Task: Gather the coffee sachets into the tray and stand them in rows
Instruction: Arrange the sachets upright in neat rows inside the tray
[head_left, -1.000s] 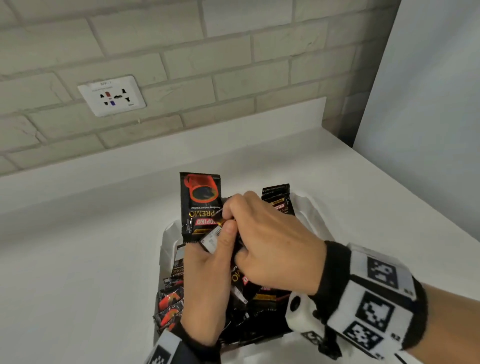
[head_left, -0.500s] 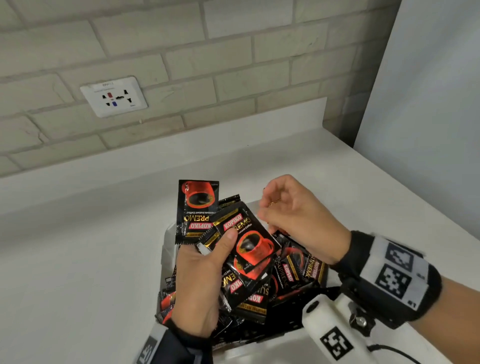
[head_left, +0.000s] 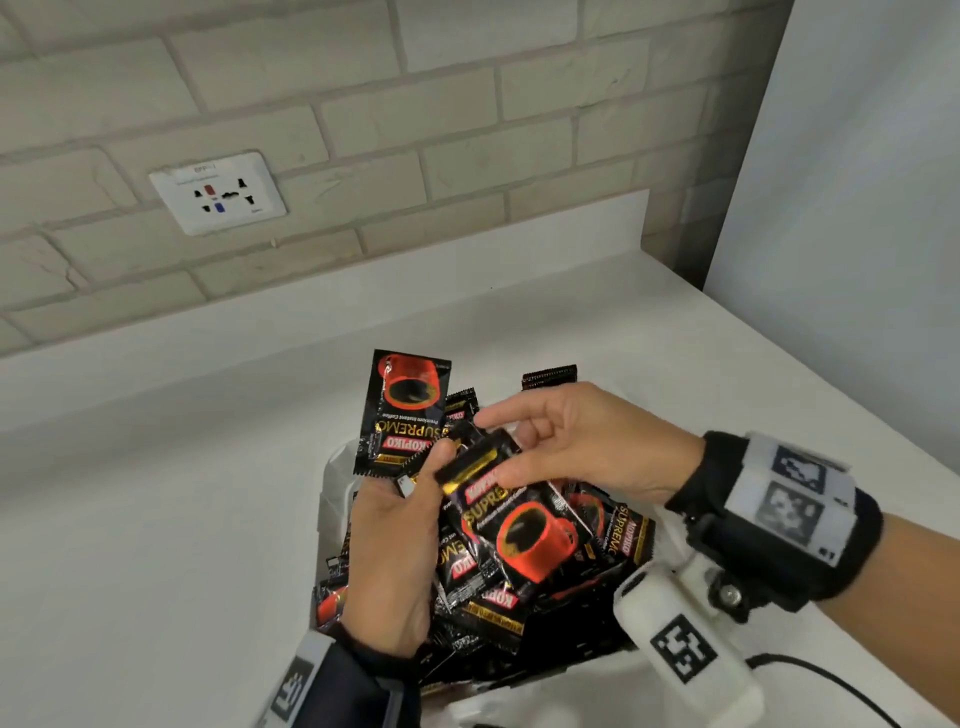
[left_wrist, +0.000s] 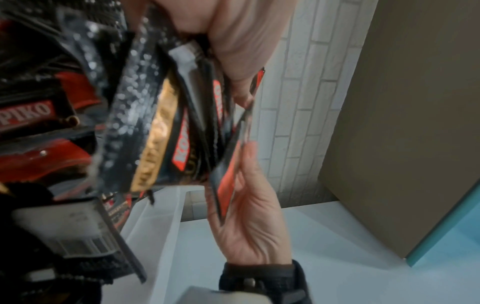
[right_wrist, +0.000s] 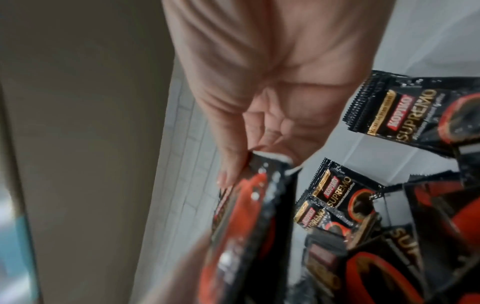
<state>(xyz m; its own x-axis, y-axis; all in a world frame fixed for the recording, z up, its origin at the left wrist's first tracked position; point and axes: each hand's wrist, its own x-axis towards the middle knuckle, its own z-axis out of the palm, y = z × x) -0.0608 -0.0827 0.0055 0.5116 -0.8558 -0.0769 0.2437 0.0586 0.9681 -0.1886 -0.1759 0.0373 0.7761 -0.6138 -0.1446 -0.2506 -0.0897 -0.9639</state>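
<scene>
Now left hand (head_left: 395, 551) grips sachet bunch (head_left: 405, 415); right hand (head_left: 582, 447) pinches one sachet (head_left: 524, 525).

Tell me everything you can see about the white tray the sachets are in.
The white tray looks like translucent plastic with a rounded rim, resting on the white counter below the wall. Black and red coffee sachets fill it in a loose jumble, hiding most of it. Both hands work above it, so only its left edge and near rim show.

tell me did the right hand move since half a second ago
Yes. The right hand came left and down toward the sachets in the left hand, judged against the wall socket.
</scene>
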